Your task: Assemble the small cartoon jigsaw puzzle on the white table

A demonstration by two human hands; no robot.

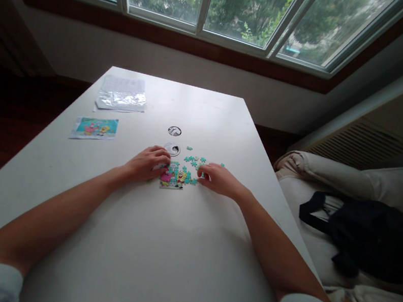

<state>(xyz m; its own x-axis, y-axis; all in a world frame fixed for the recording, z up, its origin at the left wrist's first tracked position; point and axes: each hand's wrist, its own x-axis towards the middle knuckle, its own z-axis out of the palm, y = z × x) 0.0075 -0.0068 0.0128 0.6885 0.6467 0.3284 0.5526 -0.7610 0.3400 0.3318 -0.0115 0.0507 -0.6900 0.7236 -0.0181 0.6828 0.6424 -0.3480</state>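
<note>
The part-made puzzle [172, 178] lies flat on the white counter [162, 247], just right of the left hand [147, 163], whose bent fingers reach its edge. The right hand [220, 180] is nearer the loose pieces [193, 164]. I can't tell if either hand's fingers pinch anything.

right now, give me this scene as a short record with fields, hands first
left hand: at the left edge of the partly joined puzzle
right hand: fingers curled, beside the puzzle's right side; whether it grips a piece is too small to tell
loose pieces: mostly green, scattered beyond and right of the puzzle
picture sheet: on the left of the white table, pink and yellow figures
papers: far left, with clear plastic
black bag: right of the table
</note>
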